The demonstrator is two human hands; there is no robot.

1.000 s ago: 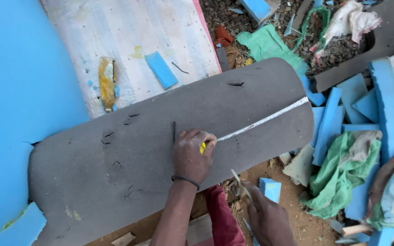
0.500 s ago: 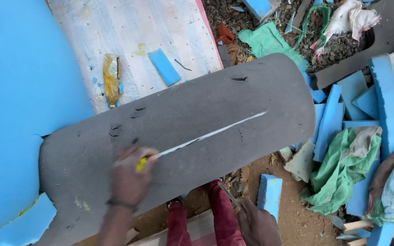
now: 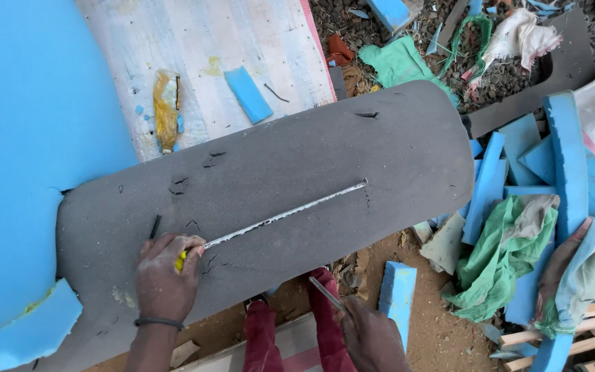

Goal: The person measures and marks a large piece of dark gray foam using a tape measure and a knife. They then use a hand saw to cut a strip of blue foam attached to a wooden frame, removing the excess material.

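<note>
Fingers of the left hand (image 3: pixel 165 274) pinch a yellow tape case (image 3: pixel 182 260) on the grey foam sheet (image 3: pixel 277 179), its tape (image 3: pixel 284 215) stretched rightward, while the right hand (image 3: pixel 373 337) grips a thin blade (image 3: pixel 325 292); a crumpled yellow wrapper (image 3: pixel 166 107) lies beyond.

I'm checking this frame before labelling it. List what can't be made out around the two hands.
- Left hand: its fingers cover the yellow-handled tool, so its kind is unclear in the head view.
- Right hand: cut off by the bottom edge; the thin metal strip it holds is too small to identify.
- Grey foam sheet: its near edge hides the ground beneath.
</note>
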